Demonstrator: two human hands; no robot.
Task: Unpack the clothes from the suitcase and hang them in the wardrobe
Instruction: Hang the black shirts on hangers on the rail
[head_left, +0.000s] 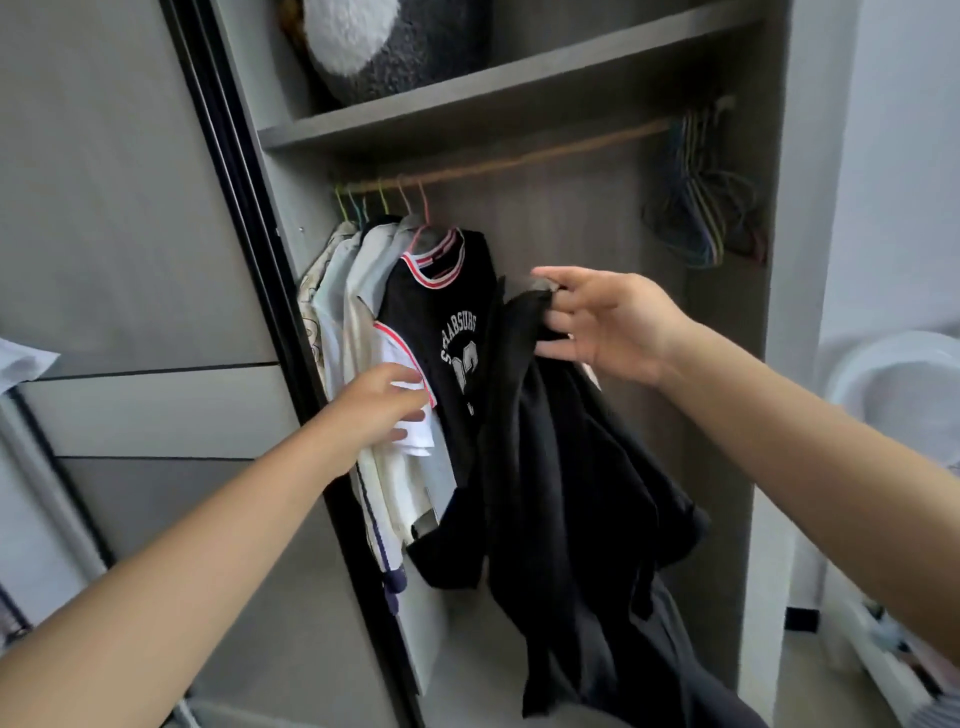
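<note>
Head view: my right hand (597, 322) pinches the black garment (561, 493) at its top, likely to bring it toward the rail (493, 161); it hangs long axis vertical inside the wardrobe. My left hand (379, 405), fingers loosely curled, pushes hung shirts (358, 322) aside, I judge, making room.

Grey-and-white plush toy (374, 41) on top shelf (519, 98)

You're in a home bedroom. A wardrobe (519, 104) fills the frame's centre, shirts (363, 291) on its rail (519, 156), upper middle.
</note>
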